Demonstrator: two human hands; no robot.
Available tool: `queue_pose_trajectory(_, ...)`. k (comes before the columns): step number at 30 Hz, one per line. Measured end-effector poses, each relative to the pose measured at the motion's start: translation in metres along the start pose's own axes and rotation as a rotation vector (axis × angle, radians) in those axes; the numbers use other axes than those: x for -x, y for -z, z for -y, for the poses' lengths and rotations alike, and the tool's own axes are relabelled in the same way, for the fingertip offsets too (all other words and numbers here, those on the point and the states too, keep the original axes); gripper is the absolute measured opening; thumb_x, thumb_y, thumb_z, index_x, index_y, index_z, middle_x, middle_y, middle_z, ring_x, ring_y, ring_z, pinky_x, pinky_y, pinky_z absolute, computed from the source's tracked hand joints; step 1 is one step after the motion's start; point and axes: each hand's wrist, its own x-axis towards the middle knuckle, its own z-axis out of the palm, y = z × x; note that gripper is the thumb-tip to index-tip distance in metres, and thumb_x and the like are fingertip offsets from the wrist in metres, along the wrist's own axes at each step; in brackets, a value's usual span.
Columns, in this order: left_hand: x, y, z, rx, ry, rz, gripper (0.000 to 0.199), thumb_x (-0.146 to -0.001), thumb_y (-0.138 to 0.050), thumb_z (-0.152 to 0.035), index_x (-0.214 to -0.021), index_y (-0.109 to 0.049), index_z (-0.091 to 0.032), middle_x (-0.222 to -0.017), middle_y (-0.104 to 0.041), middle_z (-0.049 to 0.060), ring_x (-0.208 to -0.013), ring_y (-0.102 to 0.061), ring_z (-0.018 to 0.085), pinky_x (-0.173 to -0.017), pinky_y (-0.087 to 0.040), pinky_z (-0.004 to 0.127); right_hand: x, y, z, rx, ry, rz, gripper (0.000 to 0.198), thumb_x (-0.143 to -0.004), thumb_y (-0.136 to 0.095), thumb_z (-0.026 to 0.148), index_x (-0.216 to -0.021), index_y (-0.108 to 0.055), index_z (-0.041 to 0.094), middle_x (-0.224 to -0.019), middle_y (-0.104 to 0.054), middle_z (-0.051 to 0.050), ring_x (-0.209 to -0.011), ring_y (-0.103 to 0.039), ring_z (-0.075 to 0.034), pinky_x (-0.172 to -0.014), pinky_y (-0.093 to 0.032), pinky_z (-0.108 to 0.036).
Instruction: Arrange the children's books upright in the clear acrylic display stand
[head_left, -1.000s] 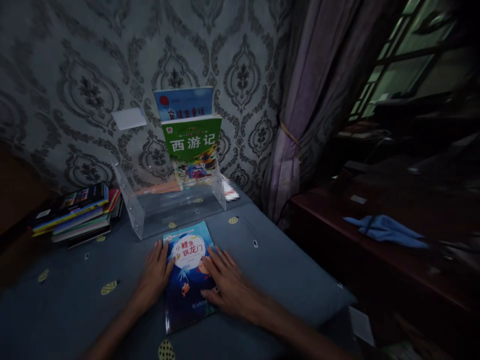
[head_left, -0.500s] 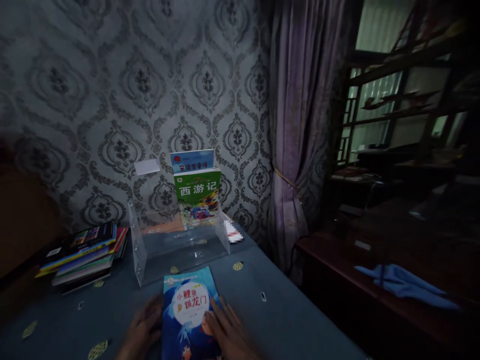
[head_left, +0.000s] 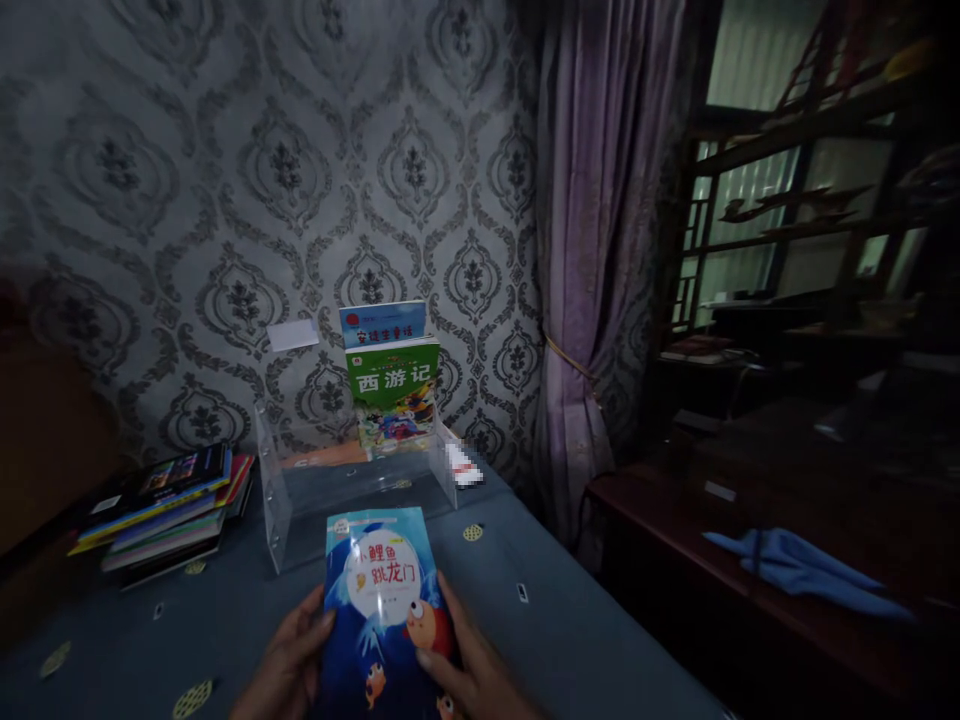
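A blue picture book (head_left: 382,620) with a white circle and cartoon fish on its cover is held between my two hands, its top edge tipped up. My left hand (head_left: 289,655) grips the left edge, thumb on the cover. At the right edge, my right hand (head_left: 476,655) is wrapped around the side with its thumb on the front. Just beyond stands a clear acrylic book rack (head_left: 274,490). A green book (head_left: 397,395) stands in its back right part, with a blue book (head_left: 382,322) behind it.
Left of the rack lies a stack of books (head_left: 169,510) on the patterned tablecloth (head_left: 600,650). A white label (head_left: 292,334) is at the rack's upper left. Behind are the wallpapered wall and a purple curtain (head_left: 581,300). A blue cloth (head_left: 802,570) lies on the dark red surface at right.
The blue picture book has risen and tilted up toward me. My right hand has shifted from lying on the cover to gripping the right edge; my left hand now grips the left edge.
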Motion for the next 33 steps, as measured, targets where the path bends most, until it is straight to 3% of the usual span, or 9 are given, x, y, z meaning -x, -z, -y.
queue_pose_trajectory(4,0.007,-0.013,-0.007,-0.026,-0.006,0.042,0.073,-0.064,-0.087,-0.032,-0.130,-0.058,-0.020,-0.116,-0.072,0.011,-0.112,-0.067,0.034,-0.092,-0.058,0.040,-0.014,0.010,0.016,-0.507,0.014,0.008,0.091,-0.073,-0.067,0.072,-0.142,-0.047,0.017,-0.137,-0.059,-0.017,-0.126,-0.057,-0.035,-0.108,-0.042,-0.052)
queue_pose_trajectory(7,0.009,-0.017,-0.018,-0.071,-0.007,0.039,0.075,-0.065,-0.088,-0.033,-0.132,-0.057,-0.021,-0.120,-0.071,0.010,-0.113,-0.067,0.032,-0.092,-0.058,0.038,-0.023,0.023,0.029,-0.649,0.003,0.102,0.069,-0.072,-0.073,0.065,-0.119,-0.062,0.015,-0.114,-0.072,-0.015,-0.108,-0.069,-0.033,-0.101,-0.047,-0.052)
queue_pose_trajectory(12,0.002,-0.021,-0.037,-0.193,-0.001,0.037,0.077,-0.062,-0.089,-0.034,-0.131,-0.059,-0.021,-0.115,-0.073,0.010,-0.109,-0.068,0.031,-0.091,-0.057,0.036,-0.035,0.040,0.039,-0.618,0.042,0.082,0.058,-0.074,-0.071,0.065,-0.106,-0.064,0.018,-0.104,-0.074,-0.011,-0.101,-0.071,-0.030,-0.099,-0.048,-0.052)
queue_pose_trajectory(18,-0.015,-0.045,-0.060,-0.287,-0.147,0.129,0.072,-0.059,-0.089,-0.044,-0.121,-0.063,-0.020,-0.118,-0.071,0.011,-0.104,-0.069,0.030,-0.085,-0.056,0.034,-0.060,0.058,0.046,-0.525,0.166,0.092,0.048,-0.079,-0.066,0.062,-0.101,-0.061,0.019,-0.101,-0.073,-0.007,-0.099,-0.070,-0.027,-0.095,-0.051,-0.048)
queue_pose_trajectory(20,-0.019,-0.057,-0.071,-0.345,-0.181,0.162,0.072,-0.060,-0.088,-0.049,-0.120,-0.063,-0.019,-0.118,-0.071,0.011,-0.101,-0.070,0.029,-0.078,-0.056,0.031,-0.070,0.066,0.049,-0.462,0.190,0.056,0.046,-0.080,-0.064,0.062,-0.100,-0.059,0.020,-0.097,-0.072,-0.005,-0.093,-0.069,-0.024,-0.087,-0.054,-0.042)
queue_pose_trajectory(22,-0.025,-0.070,-0.085,-0.399,-0.231,0.180,0.076,-0.061,-0.086,-0.054,-0.123,-0.061,-0.019,-0.117,-0.071,0.011,-0.096,-0.070,0.028,-0.071,-0.055,0.029,-0.083,0.075,0.052,-0.384,0.209,0.016,0.043,-0.083,-0.061,0.060,-0.100,-0.056,0.021,-0.089,-0.069,-0.002,-0.078,-0.067,-0.019,-0.068,-0.056,-0.033)
queue_pose_trajectory(24,-0.032,-0.083,-0.101,-0.448,-0.305,0.194,0.079,-0.062,-0.083,-0.057,-0.126,-0.059,-0.018,-0.113,-0.072,0.011,-0.092,-0.070,0.027,-0.067,-0.054,0.028,-0.098,0.086,0.058,-0.315,0.243,-0.026,0.038,-0.085,-0.059,0.056,-0.098,-0.054,0.021,-0.080,-0.063,0.001,-0.064,-0.060,-0.015,-0.053,-0.051,-0.026)
queue_pose_trajectory(27,-0.048,-0.103,-0.130,-0.535,-0.482,0.182,0.077,-0.062,-0.081,-0.060,-0.121,-0.060,-0.016,-0.104,-0.073,0.009,-0.088,-0.069,0.026,-0.069,-0.054,0.029,-0.127,0.109,0.075,-0.251,0.341,-0.098,0.032,-0.085,-0.059,0.052,-0.095,-0.051,0.022,-0.074,-0.054,0.004,-0.060,-0.055,-0.014,-0.049,-0.050,-0.025)
queue_pose_trajectory(33,-0.083,-0.144,-0.196,-0.769,-0.985,0.275,0.050,-0.076,-0.068,-0.051,-0.110,-0.063,-0.014,-0.103,-0.070,0.007,-0.096,-0.064,0.024,-0.089,-0.051,0.038,-0.192,0.163,0.130,-0.053,0.600,-0.269,0.022,-0.089,-0.052,0.040,-0.102,-0.048,0.022,-0.101,-0.062,-0.005,-0.095,-0.061,-0.020,-0.074,-0.056,-0.033)
